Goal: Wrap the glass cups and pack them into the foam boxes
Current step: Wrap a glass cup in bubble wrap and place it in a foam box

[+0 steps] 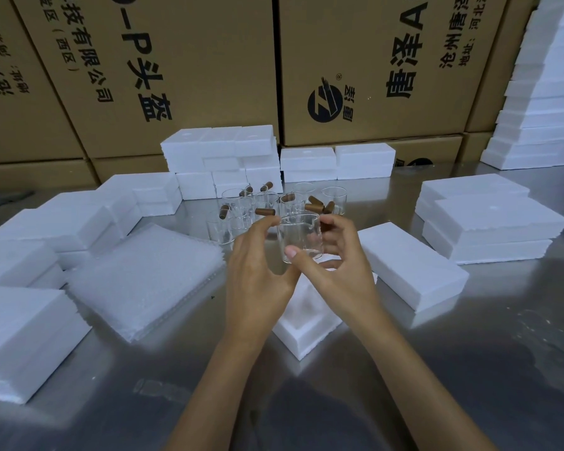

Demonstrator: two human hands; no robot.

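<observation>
Both hands held one clear glass cup [302,237] above the steel worktop [437,369]. The left hand [258,271] curled round its near-left side, thumb against the lower wall; the right hand [336,265] wrapped the far-right side, so each grip was closed on the cup. Directly under the grip lay an open foam box [306,323]. Just beyond the grip stood a cluster of more glass cups [241,206] with brown wooden handles [315,208]. Left of the grip lay a stack of white wrapping sheets [150,278]; right of it, a closed foam box [411,268]. Cardboard cartons [209,60] rose behind.
</observation>
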